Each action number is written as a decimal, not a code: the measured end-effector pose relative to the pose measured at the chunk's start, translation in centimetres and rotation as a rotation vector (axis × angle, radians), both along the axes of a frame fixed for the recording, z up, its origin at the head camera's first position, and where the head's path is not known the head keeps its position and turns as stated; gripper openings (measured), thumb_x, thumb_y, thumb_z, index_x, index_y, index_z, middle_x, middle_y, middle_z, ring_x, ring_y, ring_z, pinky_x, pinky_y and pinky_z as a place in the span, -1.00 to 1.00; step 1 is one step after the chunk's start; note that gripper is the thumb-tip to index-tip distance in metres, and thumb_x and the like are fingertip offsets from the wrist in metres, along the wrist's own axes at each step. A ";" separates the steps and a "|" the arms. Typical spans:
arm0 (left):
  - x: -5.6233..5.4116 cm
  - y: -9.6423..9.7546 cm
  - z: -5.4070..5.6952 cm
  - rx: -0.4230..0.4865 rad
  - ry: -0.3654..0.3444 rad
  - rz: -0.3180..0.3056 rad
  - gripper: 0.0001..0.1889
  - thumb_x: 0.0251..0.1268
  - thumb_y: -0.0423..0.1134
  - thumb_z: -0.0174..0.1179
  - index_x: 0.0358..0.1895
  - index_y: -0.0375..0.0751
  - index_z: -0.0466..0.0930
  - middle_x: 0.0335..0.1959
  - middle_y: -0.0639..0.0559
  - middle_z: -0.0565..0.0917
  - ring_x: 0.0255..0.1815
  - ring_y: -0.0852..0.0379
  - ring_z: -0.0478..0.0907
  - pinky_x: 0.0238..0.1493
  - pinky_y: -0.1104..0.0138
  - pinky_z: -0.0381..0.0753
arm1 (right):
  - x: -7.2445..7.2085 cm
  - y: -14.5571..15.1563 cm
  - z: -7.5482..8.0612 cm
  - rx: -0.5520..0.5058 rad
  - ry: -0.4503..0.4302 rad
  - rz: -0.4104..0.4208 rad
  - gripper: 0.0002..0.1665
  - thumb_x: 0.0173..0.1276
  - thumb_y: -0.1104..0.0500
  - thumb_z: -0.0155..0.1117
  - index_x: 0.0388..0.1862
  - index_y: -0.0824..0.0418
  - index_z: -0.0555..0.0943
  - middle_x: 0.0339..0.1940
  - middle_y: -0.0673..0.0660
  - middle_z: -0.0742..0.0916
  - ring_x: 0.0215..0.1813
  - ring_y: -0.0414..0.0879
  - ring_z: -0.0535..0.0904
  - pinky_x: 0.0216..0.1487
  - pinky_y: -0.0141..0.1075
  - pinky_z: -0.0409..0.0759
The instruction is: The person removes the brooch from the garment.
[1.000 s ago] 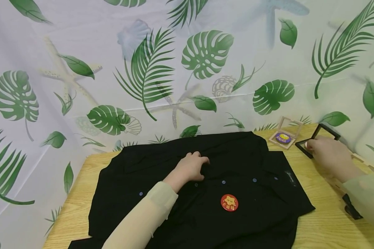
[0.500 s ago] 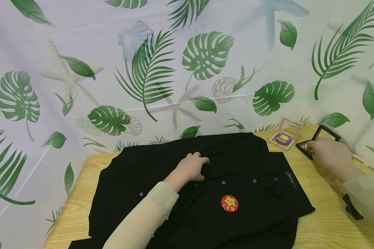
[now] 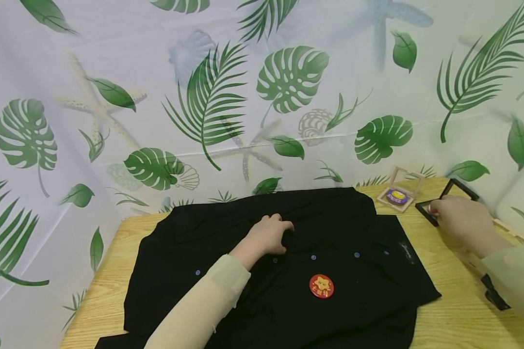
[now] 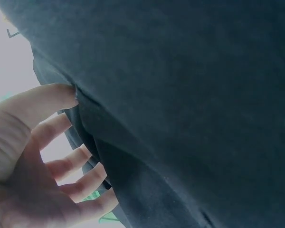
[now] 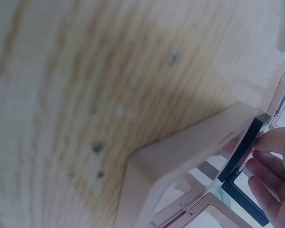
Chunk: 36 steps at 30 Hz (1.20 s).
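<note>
1. On the wooden table (image 3: 467,325), a black shirt (image 3: 345,218) lies spread, with creases across its upper part and 5 bluish buttons visible in a row across it.
2. Near the middle of the shirt, the left hand (image 3: 265,233) rests with its fingers loosely bent and its thumb set apart; in the left wrist view the fingertips touch dark cloth, and the hand looks relaxed rather than clenched.
3. At the table's far right, the right hand (image 3: 465,220) reaches to a black case (image 5: 243,148) whose framed lid stands raised. Its thumb and fingers curl at the inside edge, beside a small reddish item (image 5: 247,157); whether they pinch it I cannot tell, since the fingers hide most of it.
4. Just left of the black case sits a beige case (image 3: 388,205), lid also up, with a purple and yellow badge (image 3: 396,197) in it.
5. On the shirt front, below the row of buttons, lies a round red badge (image 3: 321,286) with a yellow star figure.
6. Beside the right sleeve, a black bow-like item (image 3: 494,293) lies on the table.
7. In the right wrist view, a pale case (image 5: 180,147) with a clear window stands near the black case.
</note>
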<state>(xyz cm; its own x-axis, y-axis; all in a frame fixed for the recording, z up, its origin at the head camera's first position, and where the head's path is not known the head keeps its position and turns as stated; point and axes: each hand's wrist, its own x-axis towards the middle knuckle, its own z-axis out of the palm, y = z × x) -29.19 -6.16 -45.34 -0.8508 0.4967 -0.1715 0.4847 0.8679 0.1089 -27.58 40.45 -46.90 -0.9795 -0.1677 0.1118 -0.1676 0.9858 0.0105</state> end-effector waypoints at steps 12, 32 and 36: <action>0.0 0.1 0.3 0.000 -0.007 -0.003 -0.46 0.34 -0.13 0.49 0.37 0.16 0.62 0.37 -0.10 0.56 0.31 -0.14 0.54 0.26 0.06 0.66 | 0.2 -0.1 0.6 -0.015 0.017 0.024 -0.78 0.47 0.27 0.24 -0.41 0.13 0.70 -0.51 0.08 0.70 -0.44 0.01 0.60 -0.50 -0.01 0.53; -0.1 0.0 0.3 0.006 -0.016 0.000 -0.48 0.34 -0.12 0.49 0.35 0.18 0.62 0.35 -0.09 0.56 0.31 -0.13 0.53 0.27 0.05 0.65 | 0.2 -0.5 1.7 0.006 0.041 0.046 -0.91 0.35 0.26 0.39 -0.28 0.29 0.70 -0.43 0.14 0.70 -0.40 0.02 0.63 -0.40 0.01 0.61; -0.2 0.0 0.4 0.002 -0.010 -0.005 -0.48 0.33 -0.11 0.51 0.34 0.17 0.63 0.34 -0.08 0.57 0.31 -0.13 0.55 0.27 0.06 0.65 | 0.1 -1.0 2.0 0.037 0.050 0.068 -0.91 0.32 0.27 0.39 -0.25 0.29 0.73 -0.38 0.14 0.70 -0.35 0.03 0.65 -0.36 0.01 0.63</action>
<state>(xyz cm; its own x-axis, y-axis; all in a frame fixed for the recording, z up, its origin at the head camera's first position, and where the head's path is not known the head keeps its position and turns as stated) -29.40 -6.17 -44.96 -0.8464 0.5015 -0.1792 0.4881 0.8651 0.1157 -27.49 39.44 -44.94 -0.9592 -0.2382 0.1526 -0.2322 0.9710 0.0564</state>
